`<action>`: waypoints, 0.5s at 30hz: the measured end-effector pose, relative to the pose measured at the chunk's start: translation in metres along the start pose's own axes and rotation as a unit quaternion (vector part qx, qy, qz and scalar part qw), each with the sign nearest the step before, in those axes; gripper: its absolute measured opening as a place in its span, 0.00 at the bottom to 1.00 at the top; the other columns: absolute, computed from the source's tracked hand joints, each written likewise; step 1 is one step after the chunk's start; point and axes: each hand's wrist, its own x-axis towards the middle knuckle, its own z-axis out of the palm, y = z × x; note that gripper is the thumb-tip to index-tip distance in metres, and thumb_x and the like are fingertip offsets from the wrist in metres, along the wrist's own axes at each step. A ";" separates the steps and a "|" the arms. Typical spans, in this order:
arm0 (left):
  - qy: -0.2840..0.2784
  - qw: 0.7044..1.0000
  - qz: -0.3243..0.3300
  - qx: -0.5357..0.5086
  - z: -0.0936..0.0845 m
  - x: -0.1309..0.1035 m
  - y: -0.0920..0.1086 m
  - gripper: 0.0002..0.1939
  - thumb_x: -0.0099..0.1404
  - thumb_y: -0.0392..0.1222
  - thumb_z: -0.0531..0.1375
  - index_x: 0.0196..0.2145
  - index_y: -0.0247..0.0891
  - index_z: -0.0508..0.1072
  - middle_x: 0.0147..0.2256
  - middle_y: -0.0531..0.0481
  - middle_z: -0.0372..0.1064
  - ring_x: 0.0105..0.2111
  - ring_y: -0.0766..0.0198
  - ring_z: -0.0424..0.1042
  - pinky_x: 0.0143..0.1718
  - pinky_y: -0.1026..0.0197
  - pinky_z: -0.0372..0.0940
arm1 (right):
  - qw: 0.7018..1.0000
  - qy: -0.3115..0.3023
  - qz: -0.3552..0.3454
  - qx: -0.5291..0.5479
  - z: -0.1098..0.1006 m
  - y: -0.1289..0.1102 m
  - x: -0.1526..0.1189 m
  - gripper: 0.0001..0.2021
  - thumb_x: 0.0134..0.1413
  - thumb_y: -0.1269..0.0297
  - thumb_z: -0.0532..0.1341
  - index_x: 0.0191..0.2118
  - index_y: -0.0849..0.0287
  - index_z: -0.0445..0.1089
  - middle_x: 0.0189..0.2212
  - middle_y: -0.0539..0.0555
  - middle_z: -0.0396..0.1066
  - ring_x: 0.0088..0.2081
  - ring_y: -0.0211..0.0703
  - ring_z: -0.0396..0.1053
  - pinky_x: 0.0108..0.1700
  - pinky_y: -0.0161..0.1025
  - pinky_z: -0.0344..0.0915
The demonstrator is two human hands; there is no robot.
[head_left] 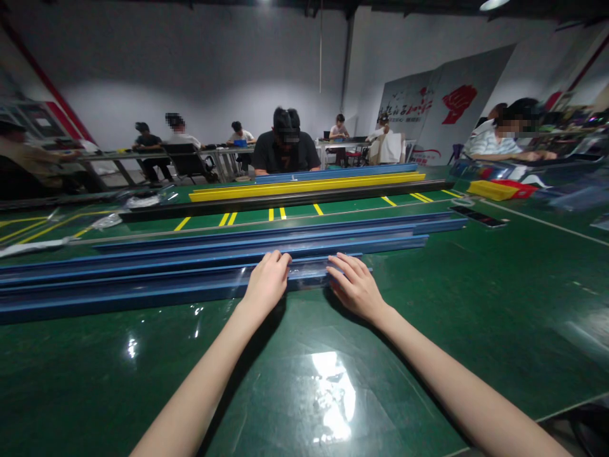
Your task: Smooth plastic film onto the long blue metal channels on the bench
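Wall point(190, 63), pale and broad, closes off the far side of the room, and a tall board point(457, 105) with a red fist on it stands against it at the right. Closer in, the green tabletop point(499, 304) spreads wide and glossy, marked with yellow strips. Long rails run across it: a blue one point(352, 171) at the back, then a yellow one point(309, 188), a black one point(285, 202), and several more blue lengths on the near side. The nearest blue rail point(143, 297) lies flat at the left and middle, its right end by the worker's fingers. Someone in a dark shirt point(285, 153) sits bent forward across from the worker; another in stripes point(495, 147) sits off to the right. The left hand point(269, 279) rests on the nearest rail, fingers close together and curled over it; I can't tell whether it grips. The right hand point(354, 285) lies over the rail's end, fingers loosely spread, thumb hidden. A yellow tray point(492, 189) sits beyond, and nearer, a dark phone point(477, 216) lies flat.
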 end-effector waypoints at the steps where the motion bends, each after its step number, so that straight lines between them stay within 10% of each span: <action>1: 0.003 1.000 0.004 0.002 0.001 0.000 0.001 0.12 0.64 0.34 0.46 0.42 0.38 0.66 0.40 0.45 0.64 0.42 0.59 0.63 0.41 0.60 0.61 | 1.000 -0.005 -0.002 0.008 0.000 0.000 0.000 0.17 0.55 0.67 0.50 0.50 0.58 0.63 0.54 0.58 0.60 0.58 0.47 0.51 0.56 0.49 0.52; 15: 0.027 0.997 0.069 0.004 0.019 0.000 0.000 0.19 0.64 0.39 0.47 0.53 0.37 0.59 0.47 0.43 0.61 0.46 0.59 0.61 0.48 0.58 0.58 | 0.994 -0.104 0.018 -0.013 0.010 0.007 -0.003 0.23 0.59 0.60 0.46 0.59 0.60 0.54 0.59 0.57 0.52 0.61 0.46 0.46 0.58 0.47 0.47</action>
